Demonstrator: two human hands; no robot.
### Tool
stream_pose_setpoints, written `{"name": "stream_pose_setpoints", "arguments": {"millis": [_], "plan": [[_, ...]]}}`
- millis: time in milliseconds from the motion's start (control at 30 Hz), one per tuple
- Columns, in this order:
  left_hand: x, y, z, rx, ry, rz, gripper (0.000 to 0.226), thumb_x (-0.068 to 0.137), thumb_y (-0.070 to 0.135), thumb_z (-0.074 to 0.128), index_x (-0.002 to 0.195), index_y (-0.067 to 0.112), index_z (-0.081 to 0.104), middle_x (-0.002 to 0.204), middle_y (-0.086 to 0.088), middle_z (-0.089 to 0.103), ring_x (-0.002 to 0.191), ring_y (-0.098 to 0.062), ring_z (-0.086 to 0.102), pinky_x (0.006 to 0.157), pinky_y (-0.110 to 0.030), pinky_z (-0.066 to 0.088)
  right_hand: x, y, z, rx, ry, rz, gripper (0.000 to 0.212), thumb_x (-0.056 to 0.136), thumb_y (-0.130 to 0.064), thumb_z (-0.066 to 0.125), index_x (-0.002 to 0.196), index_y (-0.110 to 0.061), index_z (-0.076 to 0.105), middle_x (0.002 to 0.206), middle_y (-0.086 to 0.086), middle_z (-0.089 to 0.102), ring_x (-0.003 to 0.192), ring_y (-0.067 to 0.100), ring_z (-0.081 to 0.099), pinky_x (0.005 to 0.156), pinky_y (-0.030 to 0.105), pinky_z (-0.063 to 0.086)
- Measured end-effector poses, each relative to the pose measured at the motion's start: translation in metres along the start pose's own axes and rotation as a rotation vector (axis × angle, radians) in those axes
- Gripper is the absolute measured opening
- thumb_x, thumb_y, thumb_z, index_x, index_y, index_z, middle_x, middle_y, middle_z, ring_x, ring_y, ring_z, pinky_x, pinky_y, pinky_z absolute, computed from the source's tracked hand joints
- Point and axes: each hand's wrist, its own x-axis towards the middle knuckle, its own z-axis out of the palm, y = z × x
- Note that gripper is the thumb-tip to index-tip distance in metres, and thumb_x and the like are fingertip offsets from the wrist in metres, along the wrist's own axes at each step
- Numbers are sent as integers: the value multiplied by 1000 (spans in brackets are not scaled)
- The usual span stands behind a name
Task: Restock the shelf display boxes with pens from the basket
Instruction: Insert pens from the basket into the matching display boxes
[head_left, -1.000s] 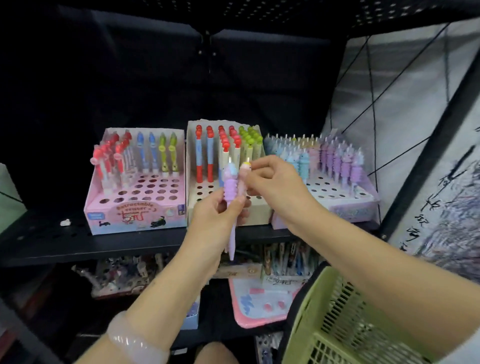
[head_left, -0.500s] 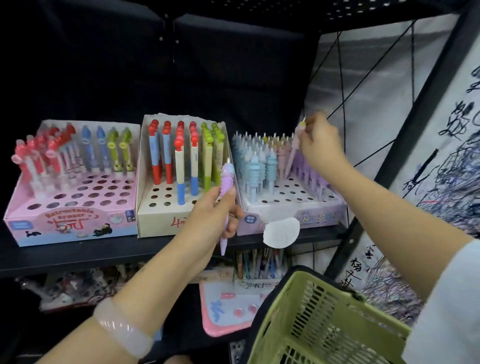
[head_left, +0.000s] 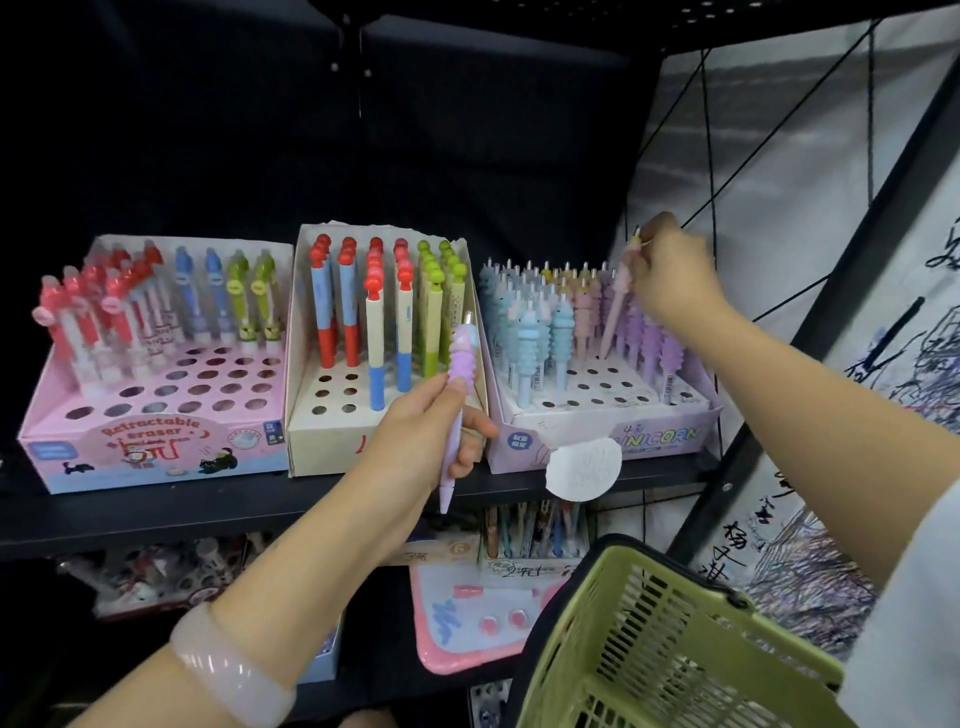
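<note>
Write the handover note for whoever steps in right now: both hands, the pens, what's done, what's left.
Right hand pinches a pink pen by its top, tip angled down into the unicorn box, not yet seated.
Left hand grips a purple pen, tip down, in front of the middle box.
Green basket sits lower right; contents unclear.
Left: seat the pink pen, then the purple; all three boxes show empty holes.

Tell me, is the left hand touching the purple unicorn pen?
Touching. The head view shows the left hand with fingers and thumb curled round the barrel of the purple unicorn pen, holding it upright.
</note>
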Motion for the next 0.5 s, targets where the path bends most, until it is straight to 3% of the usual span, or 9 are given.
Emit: {"name": "stream_pose_setpoints", "arguments": {"millis": [67, 233, 500], "plan": [[0, -2, 0, -27, -5, 2, 19, 100, 19, 37, 90, 11, 50, 62, -7, 55, 41, -13, 35, 37, -17, 27, 1, 1, 3, -42, -55, -35, 32, 95, -11, 43, 125, 1, 40, 104, 31, 58, 95, 45, 57, 74, 39, 45], [-1, -5, 0, -57, -15, -7, 18, 99, 18, 38, 94, 10, 53, 57, -4, 56, 38, -9, 37, 37, -17, 29, 6, 1, 4, -251, -92, -115, 33, 94, -16, 47, 125, -3, 42, 103, 27, 57, 89, 38, 54, 64, 33, 35], [-1, 1, 5, -22, -59, 18, 20, 99, 16, 39, 92, 9, 56, 66, -7, 58, 43, -11, 39, 39, -17, 34, 10, 12, 5, -459, -277, -224, 43, 92, -25, 45, 134, -20, 45, 133, 11, 47, 125, 31, 36, 97, 42, 30]]}}
